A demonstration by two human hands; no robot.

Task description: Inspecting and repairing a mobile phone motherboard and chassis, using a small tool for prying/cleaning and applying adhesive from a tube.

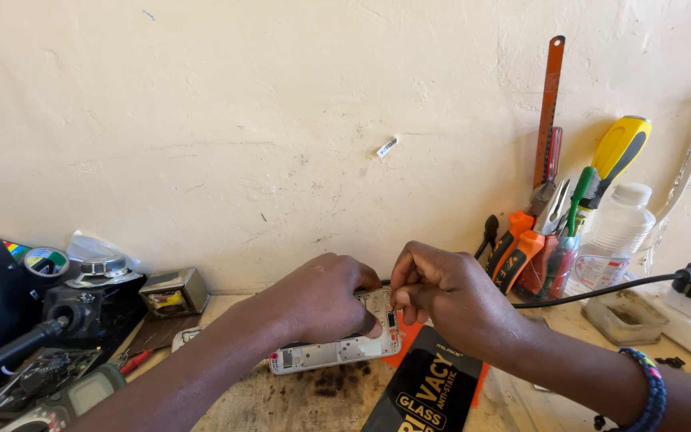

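Where worn wooden bench [297, 404] meets cream plaster wall [241, 120]: opened white phone frame [337, 348], flat near the edge. Left hand [317, 302] curled over it, pressing down. Right hand [441, 292] pinched shut above its top corner, contents too small to tell. Black glass-protector packet [429, 388] just beside; pliers and screwdrivers [557, 232] against the wall; plastic bottle [613, 236] alongside.

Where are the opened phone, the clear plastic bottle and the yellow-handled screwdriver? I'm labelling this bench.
opened phone [337, 350]: head view, on its exposed white inner frame.
clear plastic bottle [616, 236]: head view, on its ribbed body.
yellow-handled screwdriver [621, 146]: head view, on its handle.
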